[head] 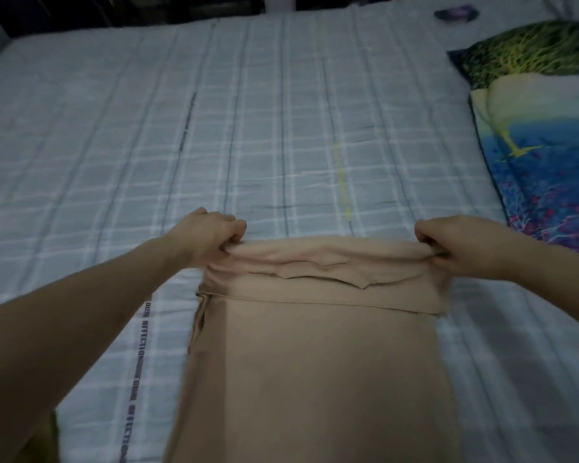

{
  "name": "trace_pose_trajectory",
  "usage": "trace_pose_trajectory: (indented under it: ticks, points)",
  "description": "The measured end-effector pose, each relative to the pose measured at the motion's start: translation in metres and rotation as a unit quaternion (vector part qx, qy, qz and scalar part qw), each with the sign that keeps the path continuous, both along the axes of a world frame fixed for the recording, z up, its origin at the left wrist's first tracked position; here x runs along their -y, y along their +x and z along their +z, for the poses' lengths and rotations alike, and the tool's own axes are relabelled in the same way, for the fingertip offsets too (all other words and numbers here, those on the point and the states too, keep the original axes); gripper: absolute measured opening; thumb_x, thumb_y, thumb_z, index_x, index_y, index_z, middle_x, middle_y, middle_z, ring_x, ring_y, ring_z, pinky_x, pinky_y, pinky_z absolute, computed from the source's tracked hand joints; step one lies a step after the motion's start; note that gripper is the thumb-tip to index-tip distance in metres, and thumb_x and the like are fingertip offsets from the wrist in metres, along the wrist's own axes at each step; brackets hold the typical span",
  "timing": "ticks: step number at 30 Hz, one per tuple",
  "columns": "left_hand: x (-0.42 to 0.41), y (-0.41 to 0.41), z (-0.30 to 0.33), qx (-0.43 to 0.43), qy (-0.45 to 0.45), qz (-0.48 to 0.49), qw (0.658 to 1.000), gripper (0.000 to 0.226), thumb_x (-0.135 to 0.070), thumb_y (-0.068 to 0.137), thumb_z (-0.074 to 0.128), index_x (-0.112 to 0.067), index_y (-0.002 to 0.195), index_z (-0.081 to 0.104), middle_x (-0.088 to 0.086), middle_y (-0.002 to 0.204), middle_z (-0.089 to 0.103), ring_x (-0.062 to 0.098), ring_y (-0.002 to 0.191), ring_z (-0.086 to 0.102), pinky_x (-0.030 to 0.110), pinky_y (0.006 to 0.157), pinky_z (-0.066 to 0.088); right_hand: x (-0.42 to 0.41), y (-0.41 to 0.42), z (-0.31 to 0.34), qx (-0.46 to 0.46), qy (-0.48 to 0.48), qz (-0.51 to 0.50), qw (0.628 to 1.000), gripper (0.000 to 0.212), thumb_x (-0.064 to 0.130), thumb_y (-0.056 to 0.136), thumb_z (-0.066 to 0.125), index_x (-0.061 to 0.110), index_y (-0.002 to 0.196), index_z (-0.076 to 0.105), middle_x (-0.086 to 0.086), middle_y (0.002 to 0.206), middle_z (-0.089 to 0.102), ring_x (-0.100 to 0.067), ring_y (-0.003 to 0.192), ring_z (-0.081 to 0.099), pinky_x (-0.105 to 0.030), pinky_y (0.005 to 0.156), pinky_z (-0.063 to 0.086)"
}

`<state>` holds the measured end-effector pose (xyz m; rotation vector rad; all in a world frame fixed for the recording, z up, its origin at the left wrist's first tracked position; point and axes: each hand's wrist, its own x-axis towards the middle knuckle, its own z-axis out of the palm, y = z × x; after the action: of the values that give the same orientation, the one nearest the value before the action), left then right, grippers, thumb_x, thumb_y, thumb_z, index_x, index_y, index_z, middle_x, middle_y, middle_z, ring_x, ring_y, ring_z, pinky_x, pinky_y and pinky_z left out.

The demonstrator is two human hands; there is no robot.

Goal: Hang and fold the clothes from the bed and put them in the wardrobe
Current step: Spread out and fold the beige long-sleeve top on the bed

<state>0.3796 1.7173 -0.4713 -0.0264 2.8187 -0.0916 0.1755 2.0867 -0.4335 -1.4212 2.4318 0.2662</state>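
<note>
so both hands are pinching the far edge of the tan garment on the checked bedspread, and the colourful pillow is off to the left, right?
Not quite: the colourful pillow lies to the right, not the left, as the head view shows. The rest holds: the left hand and right hand each pinch the far edge of the tan garment on the checked bedspread.

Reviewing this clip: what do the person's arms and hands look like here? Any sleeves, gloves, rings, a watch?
Both forearms are bare as far as the frame shows; no sleeve or cuff reaches into view. The left hand and right hand wear no gloves. No watch, bracelet or band shows at either wrist, and no ring is visible, though the picture is dim and slightly blurred and the fingers are partly tucked under.
</note>
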Motion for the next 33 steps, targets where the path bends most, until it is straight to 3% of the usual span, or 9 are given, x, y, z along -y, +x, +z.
trace_pose_trajectory:
  ticks: [5, 11, 16, 19, 23, 26, 28, 31, 33]
  points:
    - [-0.013, 0.052, 0.021, -0.083, 0.024, -0.095, 0.992, 0.034, -0.016, 0.08, 0.062, -0.031, 0.083, 0.032, -0.009, 0.081, 0.044, 0.018, 0.072, 0.048, 0.034, 0.057, 0.041, -0.051, 0.048, 0.018, -0.069, -0.101, 0.158, 0.98, 0.024, 0.032, 0.071, 0.063, 0.027, 0.086, 0.045, 0.006, 0.087, 0.045, -0.016, 0.074, 0.052, -0.024, 0.051, 0.033]
    - [-0.057, 0.138, 0.005, -0.155, 0.013, -0.168, 0.973, 0.019, -0.023, 0.082, 0.045, -0.021, 0.093, 0.06, -0.001, 0.084, 0.056, 0.022, 0.066, 0.054, 0.031, 0.054, 0.047, -0.101, 0.127, -0.025, -0.104, -0.137, 0.186, 0.967, 0.019, 0.025, 0.077, 0.047, 0.021, 0.094, 0.054, -0.005, 0.112, 0.06, -0.023, 0.091, 0.056, -0.035, 0.08, 0.035]
    - [-0.09, 0.198, -0.045, -0.082, 0.049, -0.139, 0.986, 0.018, -0.029, 0.075, 0.048, -0.03, 0.093, 0.052, -0.01, 0.092, 0.052, 0.014, 0.071, 0.057, 0.024, 0.053, 0.041, -0.129, 0.174, -0.073, -0.011, -0.11, 0.144, 0.983, 0.02, 0.025, 0.083, 0.042, 0.024, 0.095, 0.058, 0.0, 0.128, 0.058, -0.017, 0.102, 0.062, -0.028, 0.087, 0.042]
    - [-0.099, 0.213, -0.052, -0.019, 0.104, -0.077, 0.991, 0.027, -0.043, 0.067, 0.058, -0.037, 0.089, 0.043, -0.019, 0.09, 0.045, 0.006, 0.075, 0.051, 0.025, 0.057, 0.034, -0.132, 0.18, -0.074, 0.066, -0.043, 0.102, 0.992, 0.027, 0.06, 0.085, 0.047, 0.034, 0.091, 0.049, 0.005, 0.135, 0.051, -0.012, 0.101, 0.06, -0.027, 0.073, 0.047]
    - [-0.095, 0.199, -0.042, -0.131, 0.151, -0.033, 0.979, 0.024, -0.038, 0.083, 0.05, -0.03, 0.105, 0.053, -0.011, 0.102, 0.052, 0.016, 0.085, 0.055, 0.03, 0.065, 0.039, -0.103, 0.168, -0.059, 0.01, -0.149, 0.05, 0.988, 0.038, 0.049, 0.095, 0.032, 0.021, 0.106, 0.056, -0.002, 0.126, 0.053, -0.022, 0.096, 0.059, -0.033, 0.075, 0.045]
    - [-0.096, 0.181, -0.049, -0.172, 0.17, 0.054, 0.969, 0.05, -0.038, 0.092, 0.033, -0.019, 0.136, 0.049, 0.001, 0.143, 0.043, 0.024, 0.124, 0.045, 0.041, 0.096, 0.039, -0.075, 0.174, -0.064, -0.024, -0.219, -0.062, 0.973, 0.051, 0.04, 0.094, 0.036, 0.01, 0.135, 0.047, -0.012, 0.148, 0.038, -0.03, 0.127, 0.043, -0.045, 0.102, 0.041]
    - [-0.098, 0.175, -0.063, -0.156, 0.179, 0.102, 0.966, 0.055, -0.042, 0.097, 0.021, -0.027, 0.148, 0.035, -0.005, 0.158, 0.023, 0.016, 0.144, 0.022, 0.039, 0.115, 0.019, -0.072, 0.177, -0.081, -0.005, -0.176, -0.096, 0.98, 0.063, 0.048, 0.095, 0.027, 0.016, 0.15, 0.028, -0.005, 0.159, 0.019, -0.024, 0.144, 0.022, -0.046, 0.115, 0.022]
    - [-0.091, 0.182, -0.086, -0.049, 0.2, 0.182, 0.962, 0.056, -0.051, 0.095, 0.006, -0.045, 0.151, 0.004, -0.022, 0.158, -0.007, 0.001, 0.147, -0.008, 0.042, 0.118, -0.003, -0.094, 0.162, -0.105, 0.061, -0.043, -0.174, 0.982, 0.073, 0.066, 0.09, 0.001, 0.03, 0.153, -0.001, 0.011, 0.16, -0.011, -0.012, 0.148, -0.006, -0.044, 0.118, 0.001]
    - [-0.081, 0.184, -0.095, -0.009, 0.216, 0.2, 0.956, 0.059, -0.052, 0.089, 0.004, -0.052, 0.148, 0.001, -0.026, 0.157, -0.009, -0.001, 0.146, -0.009, 0.046, 0.117, -0.007, -0.105, 0.149, -0.107, 0.116, 0.005, -0.208, 0.971, 0.069, 0.066, 0.09, 0.005, 0.036, 0.151, -0.009, 0.014, 0.159, -0.017, -0.007, 0.146, -0.012, -0.044, 0.118, -0.001]
